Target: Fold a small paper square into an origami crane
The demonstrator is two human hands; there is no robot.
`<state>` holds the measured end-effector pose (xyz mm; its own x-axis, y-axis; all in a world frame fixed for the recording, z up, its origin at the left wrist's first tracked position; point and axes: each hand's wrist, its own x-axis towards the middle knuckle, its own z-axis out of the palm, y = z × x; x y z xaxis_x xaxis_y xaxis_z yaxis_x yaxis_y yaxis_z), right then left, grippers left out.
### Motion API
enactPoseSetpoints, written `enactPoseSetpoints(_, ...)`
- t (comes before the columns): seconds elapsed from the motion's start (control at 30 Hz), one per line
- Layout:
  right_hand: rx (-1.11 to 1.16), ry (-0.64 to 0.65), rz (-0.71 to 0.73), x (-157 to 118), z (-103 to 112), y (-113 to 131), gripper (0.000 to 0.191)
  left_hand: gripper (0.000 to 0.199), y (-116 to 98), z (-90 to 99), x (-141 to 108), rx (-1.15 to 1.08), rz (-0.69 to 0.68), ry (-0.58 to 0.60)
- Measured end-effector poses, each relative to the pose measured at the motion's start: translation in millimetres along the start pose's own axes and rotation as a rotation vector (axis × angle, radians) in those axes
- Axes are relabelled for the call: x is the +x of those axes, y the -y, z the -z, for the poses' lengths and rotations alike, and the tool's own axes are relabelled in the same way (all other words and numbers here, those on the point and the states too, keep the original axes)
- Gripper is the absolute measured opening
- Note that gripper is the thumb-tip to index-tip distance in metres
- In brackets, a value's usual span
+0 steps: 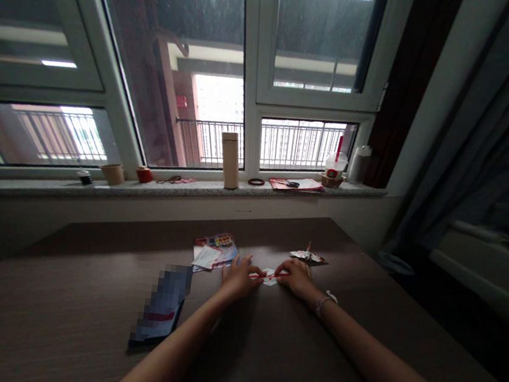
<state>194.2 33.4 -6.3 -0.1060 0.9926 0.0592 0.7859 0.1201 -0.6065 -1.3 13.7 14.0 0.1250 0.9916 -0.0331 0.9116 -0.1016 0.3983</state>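
A small piece of folded paper [269,277], white with red marks, lies on the table between my two hands. My left hand [241,277] pinches its left end between thumb and fingers. On the other side, my right hand [298,278] grips the right end, with a bracelet round the wrist. Just beyond my right hand stands a folded paper crane [308,256] in white and red. Left of my left hand are a colourful printed sheet [229,243] and a white slip of paper [207,257] on top of it.
A tablet or phone [161,309], partly pixelated, rests left of my left forearm on the brown table [63,292]. Along the window sill [181,189] stand a beige bottle [230,160], a cup with a red straw [335,163], a grey bottle [359,164] and scissors [292,184] on papers.
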Motion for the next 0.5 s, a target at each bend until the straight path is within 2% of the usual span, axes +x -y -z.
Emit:
enactPoseSetpoints(0.17, -0.008, -0.012, 0.008, -0.1, -1.5, 0.3, 0.018, 0.024, -0.9, -2.2, -2.6, 0.015, -0.023, -0.032)
enactPoseSetpoints(0.37, 0.011, 0.017, 0.034, 1.3, 0.9, -4.4, 0.019, 0.025, 3.3, 2.8, 0.1, 0.012, -0.022, 0.036)
enactPoseSetpoints(0.5, 0.006, 0.009, 0.035, 1.6, 0.2, -4.1, 0.019, 0.026, 4.2, 3.3, 0.3, 0.013, -0.026, 0.029)
